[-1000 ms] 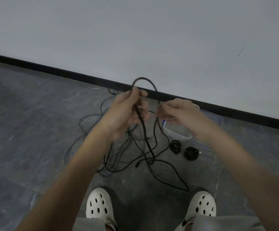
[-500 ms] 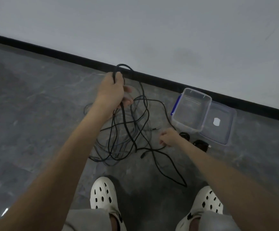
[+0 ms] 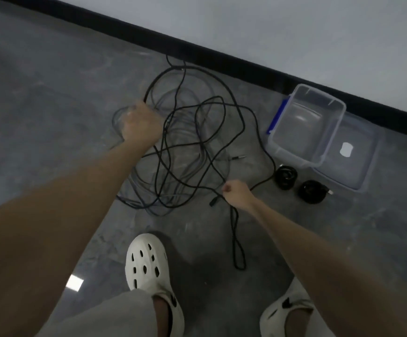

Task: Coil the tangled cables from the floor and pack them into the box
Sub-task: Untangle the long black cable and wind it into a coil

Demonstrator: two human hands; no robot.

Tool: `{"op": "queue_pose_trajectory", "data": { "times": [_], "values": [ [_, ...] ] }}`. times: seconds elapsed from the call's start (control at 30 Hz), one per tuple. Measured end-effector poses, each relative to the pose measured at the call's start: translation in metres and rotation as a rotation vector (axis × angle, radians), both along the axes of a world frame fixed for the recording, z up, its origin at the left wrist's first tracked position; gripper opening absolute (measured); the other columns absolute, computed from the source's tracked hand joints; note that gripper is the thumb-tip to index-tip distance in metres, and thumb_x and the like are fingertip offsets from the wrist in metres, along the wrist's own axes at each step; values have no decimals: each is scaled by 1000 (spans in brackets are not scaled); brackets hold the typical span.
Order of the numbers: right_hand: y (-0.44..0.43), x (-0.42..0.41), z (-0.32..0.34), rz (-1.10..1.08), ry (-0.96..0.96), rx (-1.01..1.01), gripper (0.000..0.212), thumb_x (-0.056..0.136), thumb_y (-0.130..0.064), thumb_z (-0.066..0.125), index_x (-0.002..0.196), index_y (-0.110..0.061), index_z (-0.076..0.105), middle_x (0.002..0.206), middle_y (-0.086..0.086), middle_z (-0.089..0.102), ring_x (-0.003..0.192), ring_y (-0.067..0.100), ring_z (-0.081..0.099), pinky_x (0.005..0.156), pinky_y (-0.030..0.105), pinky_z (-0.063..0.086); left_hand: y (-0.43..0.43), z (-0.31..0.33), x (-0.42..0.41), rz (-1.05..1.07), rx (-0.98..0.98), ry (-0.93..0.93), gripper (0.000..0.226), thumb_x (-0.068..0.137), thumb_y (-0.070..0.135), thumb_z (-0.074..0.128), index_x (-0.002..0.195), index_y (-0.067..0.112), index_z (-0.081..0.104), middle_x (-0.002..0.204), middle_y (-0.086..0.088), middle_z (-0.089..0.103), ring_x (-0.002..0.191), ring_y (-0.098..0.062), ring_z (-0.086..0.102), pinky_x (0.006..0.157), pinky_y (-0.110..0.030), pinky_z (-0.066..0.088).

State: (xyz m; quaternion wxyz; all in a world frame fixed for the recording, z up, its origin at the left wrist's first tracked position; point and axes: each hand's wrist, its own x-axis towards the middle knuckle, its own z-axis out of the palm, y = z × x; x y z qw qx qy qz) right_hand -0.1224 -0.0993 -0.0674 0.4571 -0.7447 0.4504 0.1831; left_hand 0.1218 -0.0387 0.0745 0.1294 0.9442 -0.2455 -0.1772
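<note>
A tangle of black and grey cables (image 3: pixel 185 152) lies spread on the grey floor. My left hand (image 3: pixel 140 125) grips a black cable loop at the tangle's left side. My right hand (image 3: pixel 236 194) is low at the tangle's right edge, fingers curled round a black cable (image 3: pixel 235 237) that trails down toward my feet. The clear plastic box (image 3: pixel 304 120) with a blue handle stands empty at the right near the wall. Two small coiled black cables (image 3: pixel 285 177) (image 3: pixel 310 192) lie on the floor just in front of the box.
The box's clear lid (image 3: pixel 348 161) lies flat beside the box on its right. A black skirting board (image 3: pixel 197 52) runs along the white wall behind. My white clogs (image 3: pixel 149 266) (image 3: pixel 285 312) stand at the bottom of the view.
The view tilted down toward the floor. My left hand dropped lower with its cable loop. My right hand stayed low at the tangle's right edge and now holds a cable there.
</note>
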Motion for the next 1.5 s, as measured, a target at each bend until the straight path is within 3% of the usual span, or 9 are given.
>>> {"op": "queue_pose_trajectory", "data": {
  "times": [0.17, 0.37, 0.47, 0.57, 0.8, 1.1, 1.27, 1.37, 1.5],
  "values": [
    [8, -10, -19, 22, -58, -79, 18, 91, -4, 53, 104, -3, 66, 103, 8, 65, 95, 18, 59, 75, 11, 36, 13, -53, -47, -136, 69, 34, 43, 96, 9, 43, 137, -1, 33, 142, -23, 32, 129, -40, 32, 106, -45, 30],
    [14, -13, -28, 86, -178, -296, 13, 86, 8, 47, 82, 9, 60, 83, 22, 63, 80, 35, 60, 66, 39, 41, 19, -108, -118, -575, 36, 99, 36, 100, 17, 42, 134, 4, 42, 134, -15, 42, 124, -33, 40, 101, -44, 40],
    [13, -14, -34, 172, -223, -377, 17, 87, 7, 48, 97, 4, 61, 95, 21, 61, 87, 36, 57, 71, 37, 42, 24, -132, -142, -703, 49, 143, 33, 100, 15, 41, 131, 5, 44, 131, -12, 45, 122, -30, 43, 100, -41, 40],
    [13, -15, -42, 313, -157, -383, 23, 91, -1, 50, 112, 0, 61, 109, 20, 62, 99, 34, 58, 86, 41, 47, 32, -150, -152, -750, 106, 172, 36, 97, 13, 45, 133, 5, 43, 133, -13, 46, 123, -30, 43, 103, -39, 37],
    [10, -19, -33, 445, -75, -431, 18, 94, -10, 49, 104, 0, 60, 108, 17, 61, 101, 32, 57, 84, 38, 46, 40, -154, -150, -820, 197, 144, 38, 98, 12, 45, 135, 7, 41, 134, -12, 46, 125, -27, 43, 104, -36, 36],
    [-30, -26, 90, 438, -278, -519, 12, 90, -7, 55, 98, -5, 63, 100, 14, 65, 95, 29, 56, 80, 35, 43, 21, -42, -152, -656, 11, 436, 31, 104, 24, 41, 118, 0, 54, 107, -21, 67, 99, -35, 62, 84, -42, 48],
    [-37, -32, 198, 399, -415, -750, 7, 86, -3, 59, 90, -7, 62, 91, 9, 66, 87, 27, 52, 77, 38, 43, 9, 76, -163, -227, -338, 1077, 17, 101, 16, 51, 106, 1, 60, 74, -7, 58, 64, -16, 62, 56, -21, 51],
    [-27, -47, 259, 236, -577, -821, 8, 83, -2, 62, 90, -5, 63, 88, 10, 66, 86, 29, 55, 73, 39, 45, 24, 150, -171, -256, -550, 1352, 14, 101, 12, 49, 91, 11, 59, 75, -2, 61, 72, -14, 62, 60, -21, 50],
    [-17, -73, 317, -116, -682, -761, 18, 96, -11, 50, 92, -10, 68, 92, 2, 69, 91, 17, 62, 82, 32, 47, 68, 221, -193, -486, -776, 1590, 15, 101, 11, 45, 100, 13, 59, 87, 2, 69, 83, -13, 69, 78, -24, 55]
  ]
}}
